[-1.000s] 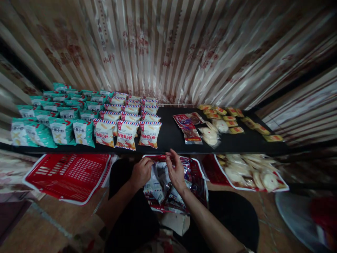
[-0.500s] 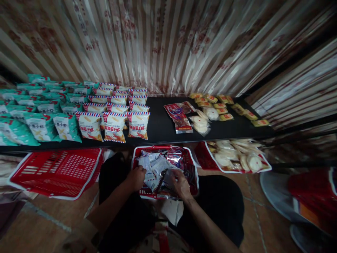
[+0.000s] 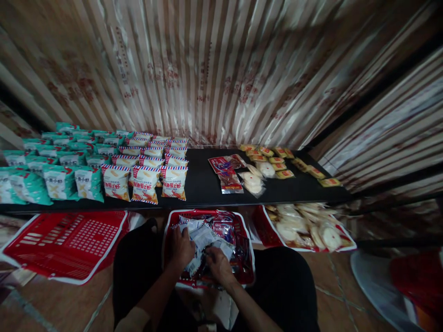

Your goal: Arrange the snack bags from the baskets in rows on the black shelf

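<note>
Between my knees stands a red basket (image 3: 251,256) with a white rim, holding white-and-blue snack bags (image 3: 204,236) at the left and dark red-and-purple packets (image 3: 223,226) at the right. My left hand (image 3: 182,248) is inside its left side, fingers bent over the edge of the white bags. At the middle of the pile, my right hand (image 3: 218,265) has its fingers curled in against the lower edge of a white bag. Both hands partly hide the bags they touch, and the dim light blurs the fingertips.
A black shelf (image 3: 202,184) crosses in front, bearing rows of teal bags (image 3: 89,183), white shrimp-snack bags (image 3: 145,184), red packets (image 3: 230,177), pale round crackers (image 3: 254,182) and small yellow packs (image 3: 285,174). Red baskets stand left (image 3: 79,240) and right (image 3: 265,226) below it.
My left hand has reached farther into the basket, onto the white bags. My right hand has moved left toward the middle of the pile. The view has tilted up slightly.
</note>
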Action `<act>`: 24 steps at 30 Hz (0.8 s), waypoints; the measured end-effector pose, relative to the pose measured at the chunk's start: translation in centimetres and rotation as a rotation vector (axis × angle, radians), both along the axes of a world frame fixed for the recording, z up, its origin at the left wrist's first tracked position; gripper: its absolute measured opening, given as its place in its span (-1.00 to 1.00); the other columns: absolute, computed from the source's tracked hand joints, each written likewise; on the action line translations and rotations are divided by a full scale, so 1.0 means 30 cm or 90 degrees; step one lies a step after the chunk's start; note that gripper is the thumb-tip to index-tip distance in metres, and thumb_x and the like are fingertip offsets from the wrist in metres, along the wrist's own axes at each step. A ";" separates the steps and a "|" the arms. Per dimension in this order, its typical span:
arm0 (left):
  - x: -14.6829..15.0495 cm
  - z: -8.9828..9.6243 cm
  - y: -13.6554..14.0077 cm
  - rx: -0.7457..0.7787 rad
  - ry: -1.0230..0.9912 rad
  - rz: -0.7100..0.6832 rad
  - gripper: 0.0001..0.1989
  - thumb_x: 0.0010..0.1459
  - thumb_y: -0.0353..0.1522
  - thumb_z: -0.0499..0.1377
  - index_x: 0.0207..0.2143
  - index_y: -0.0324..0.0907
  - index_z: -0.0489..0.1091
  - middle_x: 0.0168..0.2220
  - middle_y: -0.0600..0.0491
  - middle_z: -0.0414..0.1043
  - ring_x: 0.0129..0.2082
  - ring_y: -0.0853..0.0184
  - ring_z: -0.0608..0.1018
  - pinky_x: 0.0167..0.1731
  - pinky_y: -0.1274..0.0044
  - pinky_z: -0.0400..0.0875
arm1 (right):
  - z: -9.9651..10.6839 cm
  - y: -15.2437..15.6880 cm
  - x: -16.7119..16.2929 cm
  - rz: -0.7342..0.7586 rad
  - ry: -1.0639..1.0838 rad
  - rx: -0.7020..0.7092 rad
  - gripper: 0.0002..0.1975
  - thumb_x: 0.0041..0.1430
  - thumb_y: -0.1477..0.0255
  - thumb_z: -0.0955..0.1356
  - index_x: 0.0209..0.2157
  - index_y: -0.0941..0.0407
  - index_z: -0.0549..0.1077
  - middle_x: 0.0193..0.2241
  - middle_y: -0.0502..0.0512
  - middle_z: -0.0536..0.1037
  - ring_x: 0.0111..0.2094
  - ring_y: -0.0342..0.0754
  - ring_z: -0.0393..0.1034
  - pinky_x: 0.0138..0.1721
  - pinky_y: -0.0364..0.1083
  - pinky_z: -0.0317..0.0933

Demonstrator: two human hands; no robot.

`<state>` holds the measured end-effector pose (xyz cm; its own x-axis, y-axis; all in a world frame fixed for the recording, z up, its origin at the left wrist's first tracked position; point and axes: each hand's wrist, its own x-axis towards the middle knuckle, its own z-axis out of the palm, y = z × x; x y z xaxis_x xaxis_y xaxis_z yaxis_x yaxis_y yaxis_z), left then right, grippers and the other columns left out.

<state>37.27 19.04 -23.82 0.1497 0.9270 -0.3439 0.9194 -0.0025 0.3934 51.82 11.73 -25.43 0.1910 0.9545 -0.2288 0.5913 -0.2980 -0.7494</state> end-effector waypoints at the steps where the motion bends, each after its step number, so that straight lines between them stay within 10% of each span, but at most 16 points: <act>1: 0.001 -0.008 -0.008 0.005 0.008 0.006 -0.45 0.06 -0.41 0.06 0.14 -0.35 0.14 0.25 -0.31 -0.01 0.27 0.01 0.05 0.17 0.26 0.01 | 0.001 -0.001 0.001 -0.006 0.001 -0.004 -0.78 -0.05 0.43 0.27 -0.37 0.03 0.53 -0.32 0.13 0.56 -0.17 0.11 0.44 -0.07 0.06 0.28; 8: 0.011 -0.041 -0.049 -0.004 0.029 0.076 -0.36 0.05 -0.38 0.14 0.20 -0.25 0.08 0.32 -0.26 -0.26 0.30 -0.02 -0.14 0.20 0.29 -0.10 | 0.017 -0.005 -0.011 0.021 -0.041 -0.073 -0.72 0.02 0.49 0.22 -0.29 0.19 0.52 -0.22 0.22 0.54 -0.11 0.03 0.41 -0.01 -0.06 0.21; 17: 0.002 0.004 -0.057 0.078 -0.027 0.174 -0.41 0.00 -0.49 0.11 0.14 -0.24 0.19 0.27 -0.23 -0.08 0.22 0.06 0.18 0.10 0.38 0.16 | 0.023 0.012 0.030 0.040 -0.021 -0.052 -0.72 0.05 0.47 0.21 -0.29 0.16 0.52 -0.23 0.20 0.55 -0.16 -0.01 0.43 -0.06 -0.10 0.23; 24: -0.003 0.108 -0.047 -0.057 -0.499 0.410 -0.45 -0.14 -0.51 0.14 0.00 -0.30 0.32 0.11 -0.21 0.27 0.17 0.05 0.25 0.14 0.35 0.10 | 0.015 0.019 0.051 -0.004 0.078 0.002 -0.61 0.04 0.40 0.23 -0.10 0.20 0.44 -0.12 0.24 0.52 -0.07 0.06 0.41 0.02 0.00 0.22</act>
<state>37.19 17.62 -20.57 -0.1559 0.8864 -0.4359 0.2180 0.4613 0.8601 53.35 12.28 -24.97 0.1671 0.9541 -0.2485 0.4929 -0.2991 -0.8170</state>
